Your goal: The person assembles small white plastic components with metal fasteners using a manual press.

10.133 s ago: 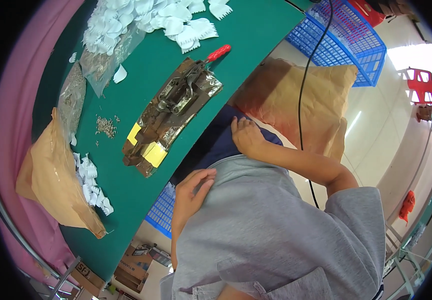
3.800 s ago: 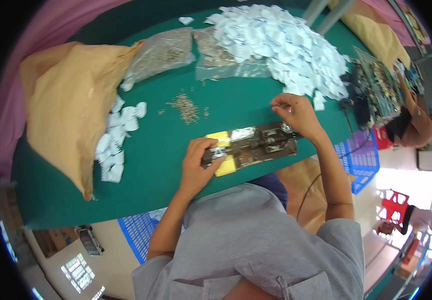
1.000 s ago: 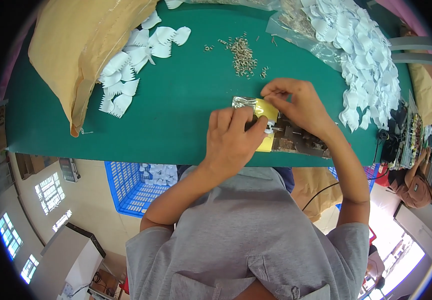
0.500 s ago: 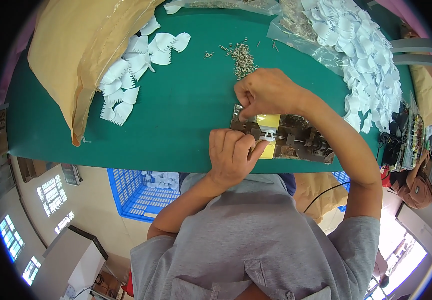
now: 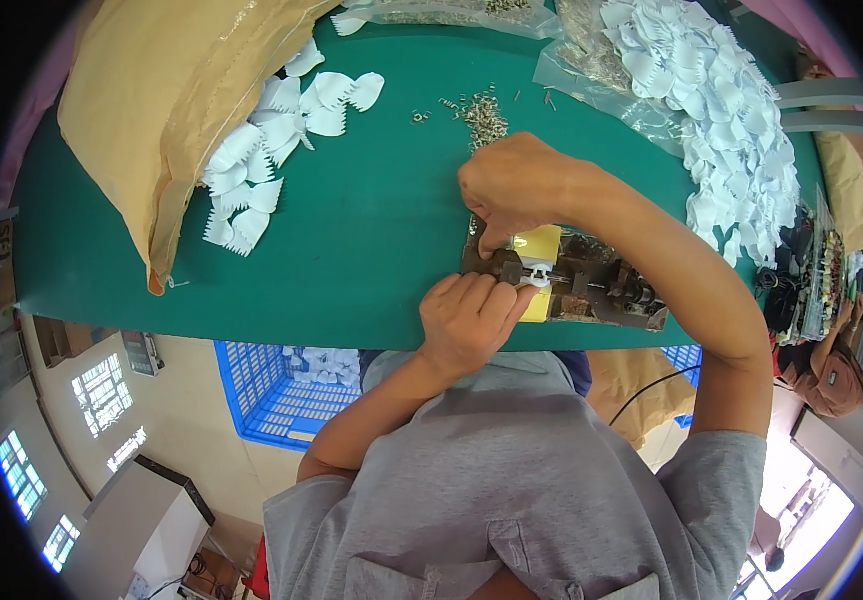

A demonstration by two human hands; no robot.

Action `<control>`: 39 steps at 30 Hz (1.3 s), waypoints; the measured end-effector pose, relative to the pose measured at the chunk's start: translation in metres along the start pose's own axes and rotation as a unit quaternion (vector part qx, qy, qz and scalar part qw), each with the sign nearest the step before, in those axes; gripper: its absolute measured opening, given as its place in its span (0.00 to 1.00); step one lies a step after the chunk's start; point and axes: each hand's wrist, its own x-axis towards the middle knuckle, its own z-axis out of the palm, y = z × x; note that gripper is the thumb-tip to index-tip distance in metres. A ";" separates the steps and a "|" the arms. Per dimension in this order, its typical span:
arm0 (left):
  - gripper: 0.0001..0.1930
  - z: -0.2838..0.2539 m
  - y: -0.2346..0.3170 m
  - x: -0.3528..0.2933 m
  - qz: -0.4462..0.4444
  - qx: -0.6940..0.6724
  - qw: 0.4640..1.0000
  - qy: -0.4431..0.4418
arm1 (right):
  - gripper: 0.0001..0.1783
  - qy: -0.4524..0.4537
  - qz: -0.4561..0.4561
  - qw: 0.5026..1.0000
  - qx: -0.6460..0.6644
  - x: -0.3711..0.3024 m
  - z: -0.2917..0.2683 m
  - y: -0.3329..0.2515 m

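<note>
A dark metal jig (image 5: 612,285) with a yellow plate (image 5: 538,243) lies near the front edge of the green table. In its middle sits a small white plastic piece (image 5: 540,273). My left hand (image 5: 467,322) is closed, its thumb and fingertips gripping that piece from the near left side. Above the jig's left end is my right hand (image 5: 517,185), fingers curled under and a fingertip down by the dark block. What those fingers pinch, if anything, is hidden. Just beyond lies a pile of small metal clips (image 5: 487,122).
White toothed plastic pieces (image 5: 252,150) lie by a tan sack (image 5: 142,120) at left. A larger heap of them (image 5: 737,130) is at right, beside clear plastic bags (image 5: 602,90). A blue crate (image 5: 262,400) stands below the table edge. Another person (image 5: 827,375) is at far right.
My right hand has shifted slightly left, its fingertip lower against the jig's left block. My left fingers have drawn in closer around the white piece.
</note>
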 end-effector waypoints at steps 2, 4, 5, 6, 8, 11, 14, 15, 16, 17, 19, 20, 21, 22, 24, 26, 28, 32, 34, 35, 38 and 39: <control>0.25 0.001 0.000 0.002 -0.004 -0.011 1.000 0.019 | 0.12 0.094 -0.036 0.977 -0.188 -0.006 -0.009 -0.009; 0.24 0.002 0.000 0.003 -0.006 -0.010 1.000 0.023 | 0.11 0.164 -0.029 0.976 -0.140 -0.018 -0.016 0.004; 0.24 0.002 0.000 0.002 -0.004 -0.011 1.000 0.023 | 0.09 0.234 -0.019 0.968 -0.088 -0.024 -0.016 0.012; 0.24 0.002 -0.001 0.002 -0.006 -0.012 1.000 0.026 | 0.09 0.232 -0.019 0.968 -0.091 -0.029 -0.013 0.018; 0.23 0.002 -0.001 0.002 -0.004 -0.015 0.999 0.029 | 0.07 0.254 -0.031 0.967 0.010 -0.032 -0.001 0.030; 0.23 -0.002 0.000 0.000 -0.012 -0.011 1.000 0.021 | 0.05 0.273 0.013 0.953 0.132 -0.029 0.017 0.045; 0.18 -0.005 0.001 -0.001 -0.027 0.000 1.000 0.010 | 0.06 0.356 0.015 0.917 0.180 -0.030 0.029 0.043; 0.18 -0.004 0.000 0.001 -0.025 0.000 1.000 0.010 | 0.06 0.357 0.015 0.916 0.180 -0.027 0.029 0.042; 0.20 -0.001 0.000 0.005 -0.032 -0.014 0.998 0.050 | 0.06 0.382 0.015 0.911 0.159 -0.024 0.029 0.041; 0.24 0.001 0.001 0.008 -0.040 -0.031 0.995 0.088 | 0.06 0.404 0.018 0.904 0.138 -0.024 0.030 0.041; 0.33 -0.004 -0.004 0.011 -0.019 -0.061 0.998 -0.004 | 0.07 0.425 0.041 0.897 0.118 -0.027 0.033 0.051; 0.33 -0.004 -0.007 0.016 -0.010 -0.089 0.995 -0.032 | 0.07 0.443 0.057 0.889 0.096 -0.028 0.035 0.055; 0.33 -0.005 -0.007 0.019 -0.011 -0.103 0.994 -0.032 | 0.07 0.444 0.060 0.889 0.096 -0.032 0.040 0.058; 0.33 -0.005 -0.009 0.019 -0.010 -0.106 0.994 -0.033 | 0.08 0.418 0.077 0.892 0.156 -0.036 0.047 0.059; 0.33 -0.006 -0.016 0.022 -0.026 -0.166 0.980 -0.103 | 0.09 0.393 0.094 0.889 0.218 -0.039 0.055 0.058; 0.32 -0.003 -0.018 0.022 -0.034 -0.180 0.978 -0.104 | 0.10 0.405 0.088 0.884 0.215 -0.039 0.059 0.053; 0.31 -0.002 -0.018 0.022 -0.041 -0.194 0.974 -0.105 | 0.10 0.420 0.096 0.882 0.191 -0.037 0.063 0.050; 0.31 0.000 -0.018 0.022 -0.051 -0.214 0.971 -0.097 | 0.07 0.473 0.057 0.875 0.088 -0.035 0.079 0.053; 0.31 0.000 -0.018 0.023 -0.050 -0.219 0.970 -0.097 | 0.07 0.487 0.053 0.872 0.006 -0.032 0.084 0.052; 0.31 -0.001 -0.017 0.023 -0.051 -0.217 0.970 -0.098 | 0.07 0.497 0.048 0.863 -0.078 -0.032 0.085 0.051; 0.31 -0.001 -0.018 0.021 -0.053 -0.213 0.970 -0.103 | 0.06 0.508 0.062 0.855 0.083 -0.041 0.078 0.059; 0.31 -0.001 -0.018 0.021 -0.057 -0.210 0.970 -0.105 | 0.06 0.510 0.062 0.854 0.082 -0.047 0.074 0.059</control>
